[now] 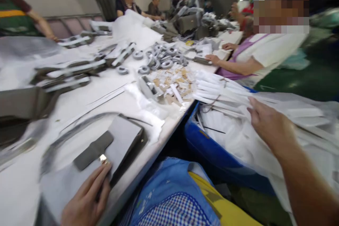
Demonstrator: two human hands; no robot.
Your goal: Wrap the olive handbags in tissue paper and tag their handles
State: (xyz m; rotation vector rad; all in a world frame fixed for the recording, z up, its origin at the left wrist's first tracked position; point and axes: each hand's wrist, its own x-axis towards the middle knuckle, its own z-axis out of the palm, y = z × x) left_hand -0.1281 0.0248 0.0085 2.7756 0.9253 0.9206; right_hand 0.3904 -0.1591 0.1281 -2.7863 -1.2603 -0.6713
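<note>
A dark grey bag (129,130) with a pale sheet over its front lies at the table's near edge. Its grey strap (53,144) curves round to the left. My left hand (90,190) rests on the bag, fingertips together at a small shiny metal clasp (103,159) on the dark tab (93,150). On the right, my right hand (267,123) is over white wrapped strips (225,88) on top of a blue bin (212,148). Its thumb and forefinger are pinched at the end of a strip; the grip itself is blurred.
Rolls of grey tape (166,60) and a pile of paper scraps (174,83) lie mid-table. Grey bag parts (71,70) are at left. A person in a purple apron (238,53) sits at right; other people work farther back.
</note>
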